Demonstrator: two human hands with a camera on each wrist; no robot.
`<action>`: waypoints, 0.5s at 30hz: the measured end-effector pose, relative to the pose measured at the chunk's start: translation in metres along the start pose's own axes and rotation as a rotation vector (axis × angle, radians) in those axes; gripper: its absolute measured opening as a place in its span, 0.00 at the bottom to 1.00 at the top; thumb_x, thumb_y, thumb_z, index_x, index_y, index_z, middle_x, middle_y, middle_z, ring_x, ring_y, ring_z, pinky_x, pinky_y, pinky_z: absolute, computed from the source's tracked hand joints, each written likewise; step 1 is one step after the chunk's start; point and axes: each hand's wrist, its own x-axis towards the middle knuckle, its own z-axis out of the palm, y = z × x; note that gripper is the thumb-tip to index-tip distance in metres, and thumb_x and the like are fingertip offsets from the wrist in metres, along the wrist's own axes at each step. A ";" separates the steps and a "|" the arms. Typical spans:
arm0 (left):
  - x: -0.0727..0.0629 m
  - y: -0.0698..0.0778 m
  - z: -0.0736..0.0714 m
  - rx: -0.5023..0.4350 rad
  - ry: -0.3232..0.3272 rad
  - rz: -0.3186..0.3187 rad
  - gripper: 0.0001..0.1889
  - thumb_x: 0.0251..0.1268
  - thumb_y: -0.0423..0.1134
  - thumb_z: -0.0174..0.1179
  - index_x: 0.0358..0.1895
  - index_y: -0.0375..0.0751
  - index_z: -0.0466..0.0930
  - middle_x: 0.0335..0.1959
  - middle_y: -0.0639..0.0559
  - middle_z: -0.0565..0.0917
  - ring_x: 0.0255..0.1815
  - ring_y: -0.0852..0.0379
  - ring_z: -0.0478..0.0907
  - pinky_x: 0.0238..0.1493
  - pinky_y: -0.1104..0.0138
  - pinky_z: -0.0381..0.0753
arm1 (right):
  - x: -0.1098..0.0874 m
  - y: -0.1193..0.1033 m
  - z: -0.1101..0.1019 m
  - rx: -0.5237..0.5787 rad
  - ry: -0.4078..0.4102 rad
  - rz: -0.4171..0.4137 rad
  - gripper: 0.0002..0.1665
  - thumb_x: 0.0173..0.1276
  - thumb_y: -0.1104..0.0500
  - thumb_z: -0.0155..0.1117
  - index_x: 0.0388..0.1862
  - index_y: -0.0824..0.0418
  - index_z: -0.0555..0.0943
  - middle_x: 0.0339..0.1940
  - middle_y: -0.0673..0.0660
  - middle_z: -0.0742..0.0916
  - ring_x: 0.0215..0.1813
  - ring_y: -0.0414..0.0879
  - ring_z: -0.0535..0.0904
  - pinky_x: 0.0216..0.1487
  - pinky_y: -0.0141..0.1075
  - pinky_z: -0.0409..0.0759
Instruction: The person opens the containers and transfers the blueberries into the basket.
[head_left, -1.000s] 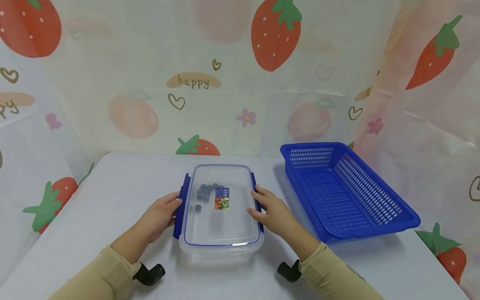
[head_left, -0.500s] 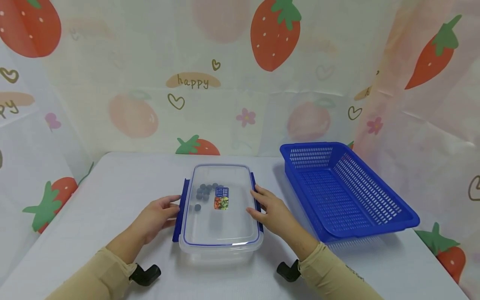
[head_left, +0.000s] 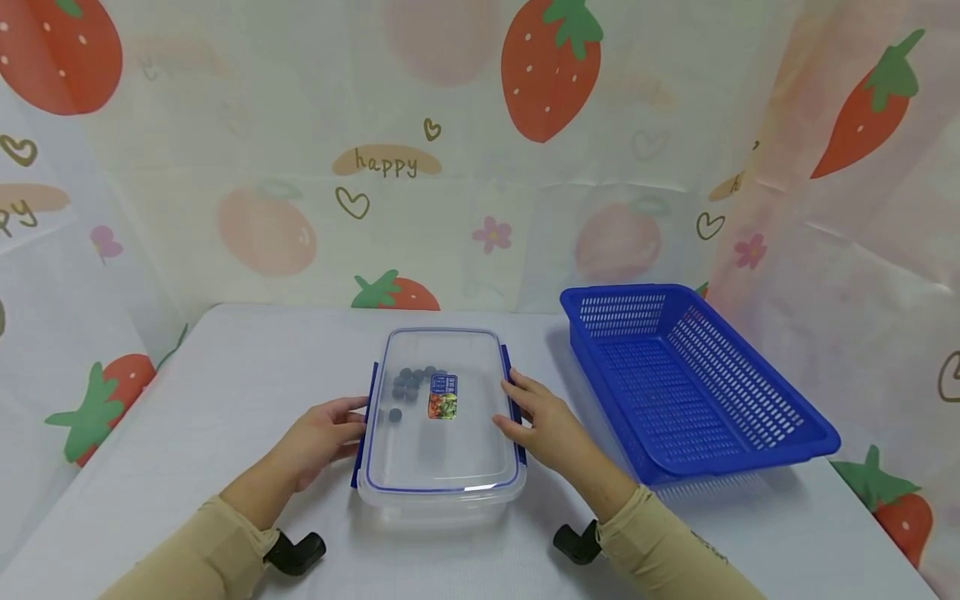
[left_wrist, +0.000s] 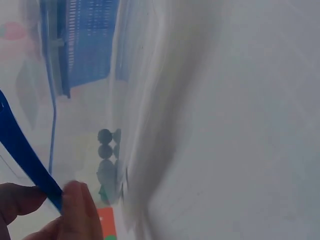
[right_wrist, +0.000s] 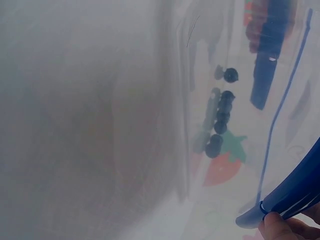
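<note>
A clear food container with a blue-rimmed lid and a small printed label stands mid-table. Several dark, round, blueberry-like fruits lie inside, seen through the plastic. At its left side, my left hand holds the blue side latch; in the left wrist view, thumb and fingers are on either side of it. My right hand holds the opposite side by its blue latch, two fingertips and the thumb reaching over the lid's edge. The right wrist view shows fingertips against that latch; the other fingers are partly hidden.
To the right of the container sits a blue perforated basket, its near edge close to my right forearm. A white cloth covers the table. Behind stands a strawberry-print backdrop. Black wrist mounts stick out below both sleeves.
My left hand slid back slightly off the latch, then came forward against it. The left latch swung inward and looks narrower from above. My right hand and the container have stayed put.
</note>
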 end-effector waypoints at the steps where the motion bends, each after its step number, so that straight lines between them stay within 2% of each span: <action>1: 0.000 0.001 -0.001 0.005 0.004 0.004 0.24 0.67 0.31 0.48 0.66 0.34 0.60 0.51 0.38 0.74 0.48 0.51 0.76 0.52 0.58 0.77 | 0.000 0.000 0.000 0.001 0.001 -0.001 0.34 0.60 0.53 0.64 0.64 0.61 0.68 0.69 0.56 0.66 0.65 0.52 0.66 0.55 0.42 0.75; 7: -0.003 0.010 -0.006 0.006 0.037 0.054 0.23 0.68 0.35 0.47 0.65 0.34 0.61 0.63 0.36 0.65 0.62 0.43 0.66 0.58 0.58 0.70 | 0.000 0.000 0.000 0.010 -0.002 0.007 0.34 0.60 0.53 0.65 0.64 0.61 0.68 0.69 0.56 0.66 0.65 0.53 0.66 0.55 0.42 0.75; 11: -0.004 0.015 -0.008 -0.009 0.040 0.066 0.23 0.69 0.37 0.47 0.64 0.35 0.63 0.63 0.37 0.66 0.63 0.44 0.65 0.60 0.57 0.69 | 0.000 0.001 0.000 0.017 -0.002 0.004 0.34 0.60 0.53 0.64 0.64 0.61 0.68 0.69 0.56 0.65 0.67 0.53 0.64 0.56 0.42 0.74; 15: -0.004 0.018 -0.005 -0.028 0.048 0.048 0.22 0.68 0.39 0.49 0.64 0.36 0.64 0.61 0.39 0.68 0.61 0.45 0.67 0.59 0.57 0.70 | 0.000 0.001 0.000 0.017 0.000 -0.002 0.34 0.61 0.53 0.64 0.64 0.61 0.68 0.69 0.56 0.66 0.67 0.53 0.63 0.56 0.43 0.74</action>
